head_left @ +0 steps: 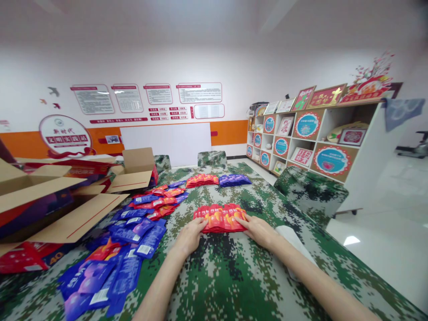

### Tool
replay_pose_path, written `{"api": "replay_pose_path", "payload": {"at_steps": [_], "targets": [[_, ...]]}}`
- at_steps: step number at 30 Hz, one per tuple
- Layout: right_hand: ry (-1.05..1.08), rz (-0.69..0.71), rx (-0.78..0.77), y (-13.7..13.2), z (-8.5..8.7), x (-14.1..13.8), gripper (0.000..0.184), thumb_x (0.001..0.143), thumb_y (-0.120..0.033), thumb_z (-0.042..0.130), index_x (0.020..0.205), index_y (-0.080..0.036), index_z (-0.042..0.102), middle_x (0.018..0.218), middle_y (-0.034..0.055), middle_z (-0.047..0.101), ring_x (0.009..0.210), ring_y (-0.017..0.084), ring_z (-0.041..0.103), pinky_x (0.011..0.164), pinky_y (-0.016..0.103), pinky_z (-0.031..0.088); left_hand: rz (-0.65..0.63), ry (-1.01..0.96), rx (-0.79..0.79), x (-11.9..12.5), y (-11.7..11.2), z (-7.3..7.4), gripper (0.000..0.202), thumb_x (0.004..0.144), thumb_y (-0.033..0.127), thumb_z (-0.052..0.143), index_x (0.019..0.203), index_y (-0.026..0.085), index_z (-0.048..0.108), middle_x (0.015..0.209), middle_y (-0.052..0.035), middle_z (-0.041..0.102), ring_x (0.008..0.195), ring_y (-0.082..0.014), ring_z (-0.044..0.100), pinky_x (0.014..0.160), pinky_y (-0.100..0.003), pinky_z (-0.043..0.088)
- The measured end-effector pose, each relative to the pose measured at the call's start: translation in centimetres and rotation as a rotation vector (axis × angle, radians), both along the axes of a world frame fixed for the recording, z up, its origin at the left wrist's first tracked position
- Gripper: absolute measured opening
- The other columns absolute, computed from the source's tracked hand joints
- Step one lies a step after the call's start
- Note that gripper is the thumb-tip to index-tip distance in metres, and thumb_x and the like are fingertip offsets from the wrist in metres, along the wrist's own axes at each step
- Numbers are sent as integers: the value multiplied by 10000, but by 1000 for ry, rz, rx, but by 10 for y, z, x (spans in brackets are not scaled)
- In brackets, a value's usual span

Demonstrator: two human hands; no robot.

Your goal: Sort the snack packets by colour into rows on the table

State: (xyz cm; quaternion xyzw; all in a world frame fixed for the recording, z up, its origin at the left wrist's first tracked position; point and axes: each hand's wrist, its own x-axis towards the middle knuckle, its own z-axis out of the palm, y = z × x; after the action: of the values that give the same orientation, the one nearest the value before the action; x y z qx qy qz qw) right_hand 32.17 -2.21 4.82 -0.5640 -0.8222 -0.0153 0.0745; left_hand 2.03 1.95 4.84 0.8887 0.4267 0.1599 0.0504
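A row of overlapping red pouches [219,218] lies on the camouflage tablecloth [214,276] in front of me. At its left end my left hand [192,234] is closed on the pouches, fingertips on their edge. My right hand [259,228] grips the right end, its thumb on top of the red fronts. Farther back sit another row of red pouches [201,180] and, just right of it, a row of blue-purple pouches [234,179]. Loose blue pouches [125,272] and red pouches [160,203] are heaped to the left of my left hand.
Open cardboard boxes [83,218] crowd the table's left side, their flaps reaching over the loose pouches. A white sheet or cloth [294,245] lies beneath my right forearm. Camouflage-covered chairs [310,191] stand around the table, with a shelf unit [301,133] behind on the right.
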Motion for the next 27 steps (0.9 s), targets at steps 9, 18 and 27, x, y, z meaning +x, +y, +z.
{"api": "replay_pose_path", "payload": {"at_steps": [9,18,27], "targets": [[-19,-4,-16,28,9,31,518,813,-293,438,1326,-295,370,1189,95,527,962,224,556,829,310,396,-46,-9,21,35,33,0,512,750,92,443,1232,262,469,1227,-22,500,1112,-162,469,962,-254,340],[10,-71,-48,74,6,85,544,778,-293,480,1316,-291,398,1225,77,538,1049,250,537,896,329,374,-81,-7,6,90,79,1,463,753,108,427,1184,264,496,1125,-34,539,1046,-177,502,899,-258,368],[3,-116,-35,121,-5,143,595,744,-215,473,1326,-297,379,1276,83,499,1140,251,485,943,347,356,-105,9,19,147,127,-4,424,741,114,436,1130,261,515,1080,-44,547,1020,-197,513,870,-277,375]]}}
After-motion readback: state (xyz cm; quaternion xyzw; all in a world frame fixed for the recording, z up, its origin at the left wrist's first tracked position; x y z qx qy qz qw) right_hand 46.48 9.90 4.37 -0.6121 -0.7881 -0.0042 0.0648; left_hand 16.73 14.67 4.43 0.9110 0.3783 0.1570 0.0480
